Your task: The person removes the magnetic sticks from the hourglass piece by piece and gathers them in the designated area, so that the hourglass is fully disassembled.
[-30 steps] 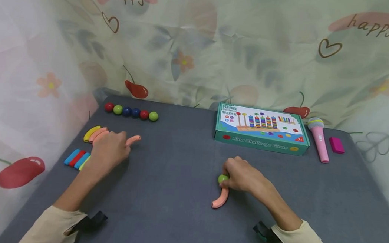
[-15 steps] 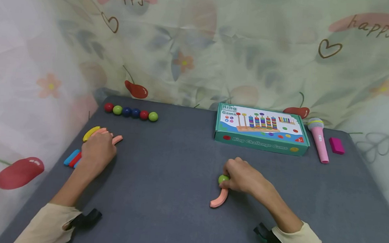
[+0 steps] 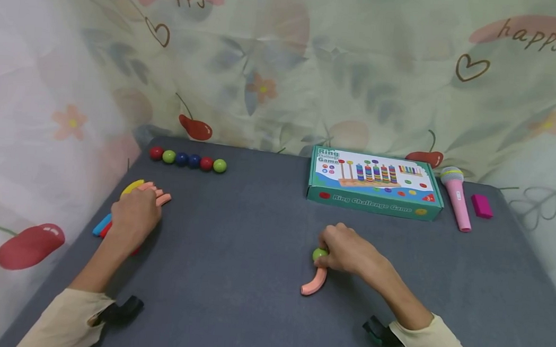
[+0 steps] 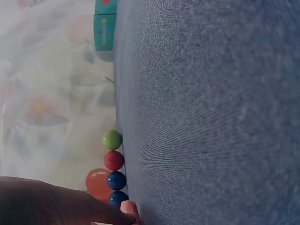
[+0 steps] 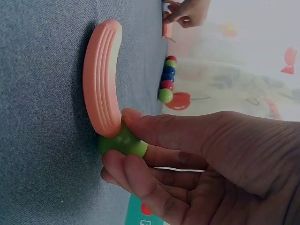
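In the head view my left hand is at the left of the table, pinching a pink curved stick beside other pink curved sticks and a yellow one. The left wrist view shows its thumb or finger against that stick's end. My right hand pinches a green ball between thumb and fingertips. Another pink curved stick, ribbed on one face, meets this ball end-on and extends from it, close over the table.
Red, green and blue balls form a row at the back left. Blue and red straight sticks lie partly under the left hand. A green game box, a pink toy microphone and a magenta block lie at the back right.
My left hand has moved left with the pink curved stick, bringing it up to the other curved sticks and covering more of the straight ones. The right hand stays nearly still on the green ball.
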Demonstrator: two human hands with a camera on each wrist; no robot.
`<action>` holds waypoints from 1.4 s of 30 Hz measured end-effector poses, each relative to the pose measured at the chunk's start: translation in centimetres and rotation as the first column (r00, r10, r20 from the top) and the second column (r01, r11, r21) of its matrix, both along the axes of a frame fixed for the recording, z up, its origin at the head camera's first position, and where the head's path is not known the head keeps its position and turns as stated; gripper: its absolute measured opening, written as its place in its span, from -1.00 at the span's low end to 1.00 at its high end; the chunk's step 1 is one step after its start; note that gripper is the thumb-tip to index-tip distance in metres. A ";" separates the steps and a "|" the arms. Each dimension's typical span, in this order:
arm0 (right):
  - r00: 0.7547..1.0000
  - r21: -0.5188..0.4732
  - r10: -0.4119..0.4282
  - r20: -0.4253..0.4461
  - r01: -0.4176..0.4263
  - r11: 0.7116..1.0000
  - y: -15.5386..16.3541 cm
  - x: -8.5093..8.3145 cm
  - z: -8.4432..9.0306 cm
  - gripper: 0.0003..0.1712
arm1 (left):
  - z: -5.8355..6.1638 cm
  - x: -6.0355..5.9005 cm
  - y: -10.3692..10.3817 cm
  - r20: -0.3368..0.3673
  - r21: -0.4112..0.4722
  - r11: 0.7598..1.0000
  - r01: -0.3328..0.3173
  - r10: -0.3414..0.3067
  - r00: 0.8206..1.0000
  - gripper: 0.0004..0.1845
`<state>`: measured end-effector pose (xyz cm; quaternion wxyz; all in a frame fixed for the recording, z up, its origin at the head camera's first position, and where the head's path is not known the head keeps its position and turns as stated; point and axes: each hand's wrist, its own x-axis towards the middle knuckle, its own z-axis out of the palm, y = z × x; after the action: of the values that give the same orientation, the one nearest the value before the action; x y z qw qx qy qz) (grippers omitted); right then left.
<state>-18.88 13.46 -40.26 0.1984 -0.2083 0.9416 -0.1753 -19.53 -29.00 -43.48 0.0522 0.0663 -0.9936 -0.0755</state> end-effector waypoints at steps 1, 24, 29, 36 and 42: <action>1.000 0.000 -0.001 0.001 0.001 1.000 0.0 0.0 0.0 -0.58 | 0.0 0.0 0.0 -0.003 -0.004 1.000 0.001 -0.001 1.000 -0.74; 1.000 0.007 -0.014 0.013 0.014 1.000 0.2 0.0 0.0 -0.58 | 1.1 3.0 12.0 0.062 0.267 0.772 0.577 -0.611 0.789 -0.80; 1.000 0.008 -0.008 0.014 0.008 1.000 0.2 -0.2 0.0 -0.59 | 1.1 4.2 18.0 0.063 0.297 0.633 0.715 -0.760 0.647 -0.79; 1.000 0.012 -0.002 0.012 0.002 1.000 0.2 -0.3 -0.1 -0.51 | -0.2 5.2 22.1 0.062 0.275 0.545 0.792 -0.832 0.551 -0.77; 1.000 0.012 -0.014 0.011 0.014 1.000 0.3 -0.3 -0.3 -0.45 | -1.0 5.3 23.1 0.054 0.151 0.564 0.812 -0.825 0.563 -0.64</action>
<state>-19.21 13.76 -40.53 0.2038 -0.1995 0.9429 -0.1723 -14.18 -5.95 -44.46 -0.0515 -0.3951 -0.9063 -0.1412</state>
